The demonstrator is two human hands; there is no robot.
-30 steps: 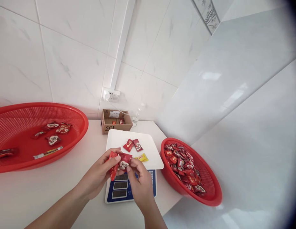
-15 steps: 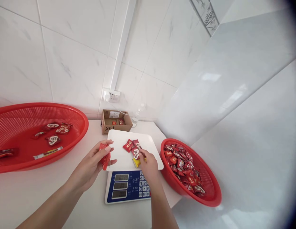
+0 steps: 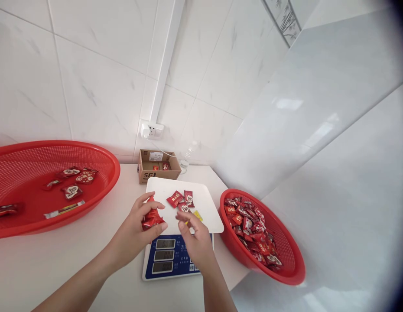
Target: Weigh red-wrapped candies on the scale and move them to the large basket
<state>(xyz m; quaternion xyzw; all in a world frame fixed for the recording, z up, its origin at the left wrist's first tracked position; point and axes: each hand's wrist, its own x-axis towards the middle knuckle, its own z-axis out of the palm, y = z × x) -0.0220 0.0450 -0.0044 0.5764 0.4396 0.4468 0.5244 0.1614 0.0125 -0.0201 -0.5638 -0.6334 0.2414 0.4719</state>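
Candy in crinkled, glossy red plastic wrapping, possibly more than one piece, sits in the person's left hand, thumb below and fingers curled over it. The right hand, just beside it, has its thumb and fingertips slightly apart; no candy shows between them.

On a clock face centred on the square white scale pan, the left hand is at 8 o'clock and the right hand at 5. On the pan lie a small red packet with pale lettering, an upper dark-red packet with a white patch, a lower dark-red packet with a white patch, and a yellow packet partly hidden by the right hand. The scale's blue display panel is at 6 o'clock. An open brown cardboard box stands at 11, a clear plastic bottle at 12. A round red plastic basket, heaped with packets, is at 4; a wide red perforated basket, holding a few, is at 9.

The held candy is probably light and slick, its wrapper soft over a firmer centre; a gentle pinch across the middle should suit it.

Compared with half a second ago, the right hand has drawn back from the lower white-patched packet toward the left hand, whose fingers now curl further over its candy.
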